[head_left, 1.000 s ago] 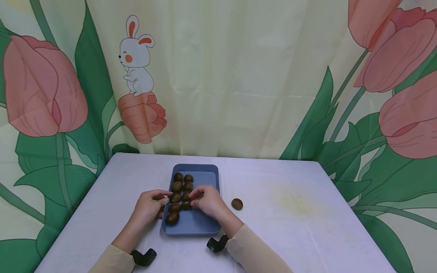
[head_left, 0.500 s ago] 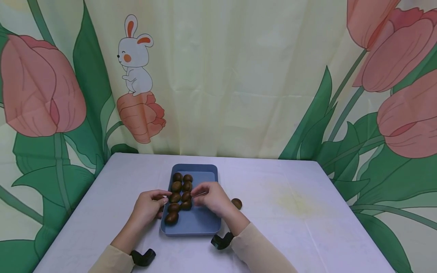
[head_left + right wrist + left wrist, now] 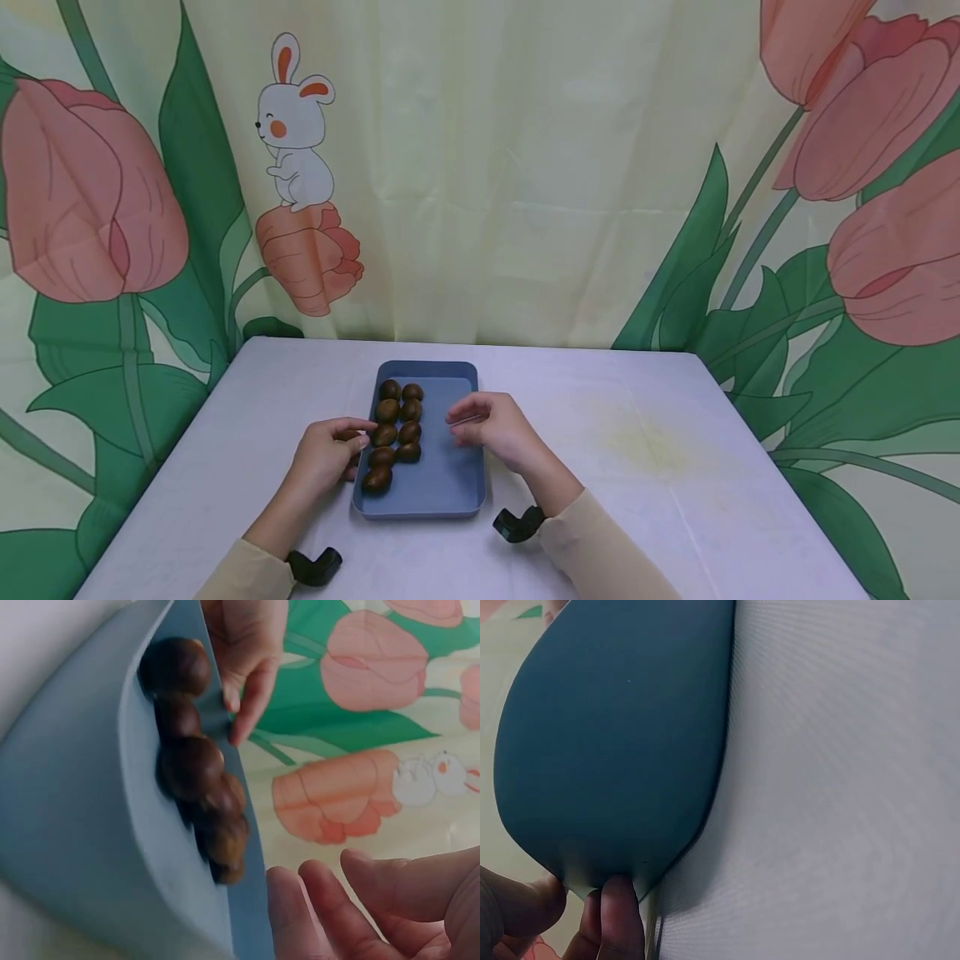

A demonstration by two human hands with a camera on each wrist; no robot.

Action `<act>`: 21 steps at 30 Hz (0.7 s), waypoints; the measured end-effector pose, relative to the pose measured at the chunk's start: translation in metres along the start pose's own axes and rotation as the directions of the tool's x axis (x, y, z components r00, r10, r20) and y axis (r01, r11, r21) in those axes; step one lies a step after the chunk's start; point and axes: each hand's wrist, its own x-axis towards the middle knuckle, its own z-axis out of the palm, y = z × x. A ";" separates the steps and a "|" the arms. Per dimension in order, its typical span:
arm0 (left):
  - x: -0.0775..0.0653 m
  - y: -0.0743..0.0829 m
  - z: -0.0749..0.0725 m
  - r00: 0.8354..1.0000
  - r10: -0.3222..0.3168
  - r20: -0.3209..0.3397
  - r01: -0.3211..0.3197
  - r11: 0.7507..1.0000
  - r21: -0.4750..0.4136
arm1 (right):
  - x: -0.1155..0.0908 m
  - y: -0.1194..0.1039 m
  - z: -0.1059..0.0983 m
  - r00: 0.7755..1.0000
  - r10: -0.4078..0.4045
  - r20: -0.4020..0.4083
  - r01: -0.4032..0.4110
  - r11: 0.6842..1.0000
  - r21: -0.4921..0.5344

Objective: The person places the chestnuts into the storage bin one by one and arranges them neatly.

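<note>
A shallow blue tray [image 3: 450, 492] lies on the table. Two columns of glossy brown chestnuts [image 3: 387, 410] fill its left part, and the left column reaches nearer to the person. My left hand [image 3: 326, 454] holds the tray's left rim between thumb and fingers; the left wrist view shows fingertips against the tray's outer wall [image 3: 615, 750]. Over the tray's right rim hovers my right hand [image 3: 491, 429], its fingers loosely bent with nothing between them. In the right wrist view its thumb and fingers [image 3: 390, 885] stand apart beside the tray, away from the chestnuts [image 3: 191, 765].
A white cloth covers the table [image 3: 637, 500]. Behind it hangs a curtain [image 3: 525, 208] printed with tulips and a rabbit. Black wrist cameras [image 3: 315, 567] sit on both wrists. The loose chestnut right of the tray is hidden by my right hand or forearm.
My right hand has let go of the right-column chestnuts and moved right, to the tray's right rim, covering the loose chestnut. The left hand stays at the tray's left rim.
</note>
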 end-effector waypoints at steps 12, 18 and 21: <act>0.000 0.000 -0.001 1.000 0.010 0.011 -0.010 1.000 -0.020 | -0.014 0.016 -0.045 0.991 0.011 -0.132 -0.021 0.997 -0.078; 0.000 0.000 -0.001 1.000 0.009 0.009 -0.009 1.000 -0.024 | -0.020 0.024 -0.061 0.973 0.044 -0.227 -0.076 0.987 -0.138; 0.000 -0.001 -0.001 1.000 0.006 0.006 -0.006 1.000 -0.026 | -0.022 0.027 -0.067 0.963 0.056 -0.262 -0.100 0.982 -0.157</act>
